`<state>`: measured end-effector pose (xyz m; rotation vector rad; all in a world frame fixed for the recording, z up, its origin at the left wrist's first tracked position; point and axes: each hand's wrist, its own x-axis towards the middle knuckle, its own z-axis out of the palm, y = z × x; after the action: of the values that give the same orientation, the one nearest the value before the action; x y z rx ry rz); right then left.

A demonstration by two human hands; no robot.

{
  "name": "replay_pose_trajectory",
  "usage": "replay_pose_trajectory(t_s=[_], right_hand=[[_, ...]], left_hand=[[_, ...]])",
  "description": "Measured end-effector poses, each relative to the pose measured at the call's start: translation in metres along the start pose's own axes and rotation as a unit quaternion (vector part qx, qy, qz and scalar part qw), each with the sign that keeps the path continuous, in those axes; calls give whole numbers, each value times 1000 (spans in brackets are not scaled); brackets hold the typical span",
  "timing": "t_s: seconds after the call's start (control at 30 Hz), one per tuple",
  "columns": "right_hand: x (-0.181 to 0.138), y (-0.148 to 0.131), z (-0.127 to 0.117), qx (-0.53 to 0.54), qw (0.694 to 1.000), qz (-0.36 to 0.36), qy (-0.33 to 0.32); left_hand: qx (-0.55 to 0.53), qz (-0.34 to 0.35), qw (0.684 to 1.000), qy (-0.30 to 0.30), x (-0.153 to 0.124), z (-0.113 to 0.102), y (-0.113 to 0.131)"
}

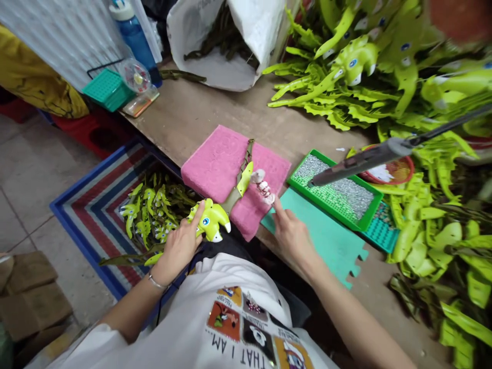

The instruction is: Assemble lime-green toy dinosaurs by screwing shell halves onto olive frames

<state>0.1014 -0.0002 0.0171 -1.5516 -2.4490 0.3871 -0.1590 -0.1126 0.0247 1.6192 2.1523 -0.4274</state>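
In the head view, my left hand (180, 250) is closed around a yellow-green toy dinosaur head (211, 220) with a blue eye and white tips, at the near edge of the pink padded cloth (215, 161). An olive-brown jointed strip (233, 197) runs from beside the head across the pad, with a yellow-green piece (245, 179) on it. My right hand (291, 233) has its fingers curled at the near end of a small pale, wrapped tool (263, 189); its exact kind is unclear. That tool is over the pad, right of the strip.
A green tray (336, 189) holds small silvery parts, beside a teal foam mat (307, 220). Yellow-green toy parts (426, 241) heap on the right. A dark rod (361, 159) crosses above the tray. Below left, a striped bin (96, 220) contains assembled pieces. A white sack (226, 66) lies behind.
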Motion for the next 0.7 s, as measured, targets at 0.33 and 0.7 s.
replay_pose_trajectory(t_s=[0.33, 0.7], right_hand=[[65, -4, 2, -37, 994, 80, -63], [55, 15, 7, -71, 990, 123, -2]], left_hand=[[-131, 19, 991, -8, 15, 10, -15], [-520, 94, 849, -10, 33, 37, -44]])
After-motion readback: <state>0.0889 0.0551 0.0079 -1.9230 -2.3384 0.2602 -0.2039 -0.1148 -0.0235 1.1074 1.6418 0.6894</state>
